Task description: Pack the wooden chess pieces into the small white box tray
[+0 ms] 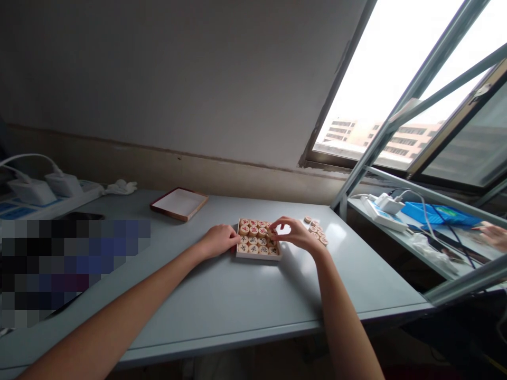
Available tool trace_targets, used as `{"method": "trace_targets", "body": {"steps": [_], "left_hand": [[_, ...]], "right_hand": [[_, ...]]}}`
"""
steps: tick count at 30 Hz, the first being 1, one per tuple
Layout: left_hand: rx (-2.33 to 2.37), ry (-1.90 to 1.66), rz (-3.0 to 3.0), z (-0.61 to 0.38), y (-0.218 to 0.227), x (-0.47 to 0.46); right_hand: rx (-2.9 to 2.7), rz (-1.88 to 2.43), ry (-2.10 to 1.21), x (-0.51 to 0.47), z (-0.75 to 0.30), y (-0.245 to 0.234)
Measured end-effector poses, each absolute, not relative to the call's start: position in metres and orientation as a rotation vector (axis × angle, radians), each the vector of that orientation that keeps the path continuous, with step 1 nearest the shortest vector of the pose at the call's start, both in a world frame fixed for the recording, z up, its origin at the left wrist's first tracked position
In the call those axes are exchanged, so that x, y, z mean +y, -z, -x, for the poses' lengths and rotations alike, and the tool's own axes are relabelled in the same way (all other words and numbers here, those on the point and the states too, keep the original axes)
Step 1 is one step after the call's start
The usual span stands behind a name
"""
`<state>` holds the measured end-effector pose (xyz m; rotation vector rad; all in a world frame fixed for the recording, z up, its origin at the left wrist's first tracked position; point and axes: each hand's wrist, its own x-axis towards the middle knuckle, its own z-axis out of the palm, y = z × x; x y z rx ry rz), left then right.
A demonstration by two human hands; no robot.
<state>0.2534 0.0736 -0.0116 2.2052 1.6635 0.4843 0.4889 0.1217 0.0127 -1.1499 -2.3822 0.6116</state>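
Observation:
A small square box [258,256] on the grey table holds several round wooden game discs marked in red and black. My left hand [219,239] is curled against the box's left side, holding it steady. My right hand [292,233] hovers over the box's right edge, its fingertips pinched at a disc there. Several loose discs [317,230] lie on the table just right of that hand.
The box's lid [179,203] lies upside down farther back on the left. A power strip with white adapters [43,191] sits at far left. An open window frame [400,174] leans over the table's right end. Another person's hand [495,235] shows at the far right.

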Motion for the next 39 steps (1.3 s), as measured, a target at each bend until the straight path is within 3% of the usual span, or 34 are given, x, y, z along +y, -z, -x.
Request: {"method": "trace_targets", "body": {"steps": [16, 19, 25, 30, 35, 39], "left_hand": [[1.683, -0.437, -2.203, -0.254, 0.010, 0.074], [1.662, -0.458, -2.218, -0.254, 0.010, 0.074], [1.651, -0.470, -2.218, -0.254, 0.010, 0.073], [1.658, -0.458, -2.228, -0.254, 0.011, 0.074], [1.686, -0.461, -2.215, -0.254, 0.014, 0.075], [1.790, -0.479, -2.178, -0.257, 0.015, 0.075]], "right_hand": [[-2.329, 1.103, -0.620, 0.129, -0.492, -0.004], [-2.140, 1.215, -0.459, 0.137, -0.496, -0.001], [-1.842, 1.931, 0.214, 0.159, -0.509, 0.018], [-1.911, 2.197, 0.160, 0.164, -0.517, 0.029], [-2.011, 2.150, 0.315, 0.152, -0.509, 0.017], [-2.109, 2.058, 0.218, 0.139, -0.501, 0.006]]}}
